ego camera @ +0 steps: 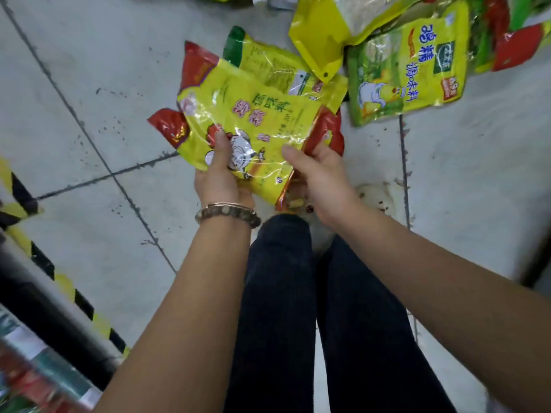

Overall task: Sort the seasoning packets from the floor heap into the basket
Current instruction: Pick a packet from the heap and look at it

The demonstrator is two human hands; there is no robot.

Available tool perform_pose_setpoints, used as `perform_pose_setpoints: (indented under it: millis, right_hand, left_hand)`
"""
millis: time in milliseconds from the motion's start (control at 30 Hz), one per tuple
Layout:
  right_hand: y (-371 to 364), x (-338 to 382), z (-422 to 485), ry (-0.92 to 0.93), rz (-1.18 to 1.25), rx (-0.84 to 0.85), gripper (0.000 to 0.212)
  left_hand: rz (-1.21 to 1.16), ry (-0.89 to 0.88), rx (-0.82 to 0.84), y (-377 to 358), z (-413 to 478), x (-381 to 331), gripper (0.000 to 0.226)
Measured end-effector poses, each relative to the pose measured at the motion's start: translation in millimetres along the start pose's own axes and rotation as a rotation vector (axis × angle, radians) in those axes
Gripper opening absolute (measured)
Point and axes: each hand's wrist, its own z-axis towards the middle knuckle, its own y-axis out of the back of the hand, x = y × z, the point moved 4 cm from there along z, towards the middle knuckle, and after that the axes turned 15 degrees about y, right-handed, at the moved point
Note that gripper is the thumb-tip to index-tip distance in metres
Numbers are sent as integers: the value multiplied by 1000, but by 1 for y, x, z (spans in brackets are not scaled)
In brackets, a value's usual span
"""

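Yellow seasoning packet (253, 120) held above the floor (89, 114), long axis running near-left to far-right. Left hand (219, 177) curled under the near edge, thumb on top; right hand (323, 180) gripping the red right-hand corner. Beyond, nearer the right hand, the floor heap (405, 64). No basket identifiable; lower-left corner blurred.
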Motion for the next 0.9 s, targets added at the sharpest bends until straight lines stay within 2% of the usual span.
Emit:
perform_pose_setpoints:
  millis: [33,67,100,200,233,300,367,633,767,800,900]
  right_hand:
    - [2,-2,11,-31,-16,19,5]
    - [8,-3,26,-23,-85,13,11]
    - [15,-3,44,29,-279,30,22]
    - [22,-2,92,250,-1206,293,62]
    - [20,-3,104,311,-1406,378,69]
    - [17,-5,120,338,-1616,500,87]
    - [16,-9,134,301,-1701,482,98]
    - [-10,-10,157,311,-1577,188,97]
    - [-19,-1,158,319,-1664,76,115]
    - [-20,1,159,324,-1687,72,112]
    - [-22,-1,155,371,-1690,28,86]
  left_hand:
    - [-41,6,-37,15,9,-7,49]
    - [-64,11,-82,30,16,-13,52]
    - [-73,20,-113,43,22,-19,55]
    - [-38,27,-126,68,27,-24,49]
    - [-22,25,-123,72,27,-22,45]
    - [11,11,-153,79,25,-18,42]
    - [19,19,-161,82,26,-12,42]
    - [3,40,-194,78,43,8,39]
    - [2,41,-207,80,52,10,37]
    - [4,36,-215,81,53,10,36]
    - [32,25,-227,86,59,7,23]
